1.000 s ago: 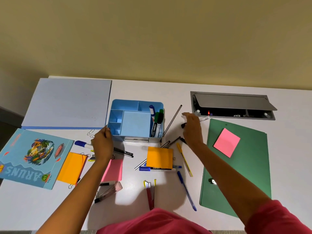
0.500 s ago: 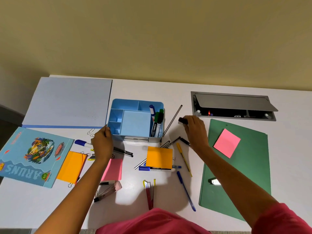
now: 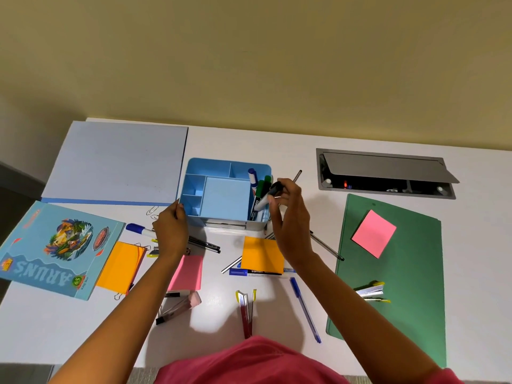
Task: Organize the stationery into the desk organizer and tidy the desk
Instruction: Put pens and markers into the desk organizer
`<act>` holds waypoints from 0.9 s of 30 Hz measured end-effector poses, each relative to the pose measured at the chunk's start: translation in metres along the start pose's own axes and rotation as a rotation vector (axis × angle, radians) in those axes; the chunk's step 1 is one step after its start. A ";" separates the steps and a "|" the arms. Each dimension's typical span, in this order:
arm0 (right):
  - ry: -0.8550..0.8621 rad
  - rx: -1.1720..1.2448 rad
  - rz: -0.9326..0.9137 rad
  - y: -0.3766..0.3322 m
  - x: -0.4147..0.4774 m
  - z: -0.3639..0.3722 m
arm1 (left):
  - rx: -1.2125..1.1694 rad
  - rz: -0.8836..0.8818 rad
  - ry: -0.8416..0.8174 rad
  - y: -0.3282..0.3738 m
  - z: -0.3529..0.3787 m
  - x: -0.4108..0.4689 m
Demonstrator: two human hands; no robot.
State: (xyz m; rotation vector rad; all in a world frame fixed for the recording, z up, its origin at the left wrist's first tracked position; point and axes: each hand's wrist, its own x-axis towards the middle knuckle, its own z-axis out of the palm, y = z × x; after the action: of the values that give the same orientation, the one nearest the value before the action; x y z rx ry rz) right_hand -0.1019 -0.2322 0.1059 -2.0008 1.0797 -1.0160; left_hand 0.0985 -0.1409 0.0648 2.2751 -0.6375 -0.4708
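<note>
Head view: right hand (image 3: 291, 217), pinching a black marker (image 3: 263, 200) just lifted off the desk (image 3: 291, 151), hovers over the desk organizer (image 3: 207, 168). Left hand (image 3: 171, 231) still touches its left wall; grip unclear.

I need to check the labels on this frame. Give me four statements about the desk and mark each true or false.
1. The right hand holds a black-capped marker over the right side of the organizer. True.
2. The square pink sticky note lies inside the organizer. False: it lies on the green folder.
3. The left hand is at the organizer's near left corner. True.
4. The lid of the cable box is shut. False: it stands raised.
</note>
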 end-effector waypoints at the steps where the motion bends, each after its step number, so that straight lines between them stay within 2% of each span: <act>1: -0.024 -0.017 0.029 0.005 -0.001 0.005 | 0.001 -0.001 -0.002 0.000 0.000 0.000; 4: -0.074 -0.073 0.080 0.016 -0.004 0.017 | 0.002 0.003 -0.009 0.000 -0.001 0.000; 9: -0.108 -0.238 -0.150 0.022 -0.008 0.021 | 0.016 0.037 -0.030 -0.002 -0.004 -0.002; 13: -0.104 -0.148 -0.004 0.013 -0.005 0.019 | 0.024 0.052 -0.062 -0.006 -0.008 -0.001; 17: -0.207 -0.003 0.118 0.004 -0.011 0.012 | -0.006 0.033 -0.112 -0.007 -0.011 0.000; 21: -0.241 -0.051 0.053 0.011 -0.027 0.005 | -0.091 -0.002 -0.178 -0.010 -0.017 0.002; 27: -0.171 -0.154 -0.022 0.006 -0.046 -0.003 | -0.220 -0.092 -0.182 -0.024 -0.030 -0.010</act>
State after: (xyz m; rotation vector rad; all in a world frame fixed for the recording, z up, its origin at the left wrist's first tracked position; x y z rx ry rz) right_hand -0.1233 -0.1954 0.0878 -2.1827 1.0726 -0.7764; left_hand 0.1122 -0.1039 0.0688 2.0735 -0.5418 -0.7614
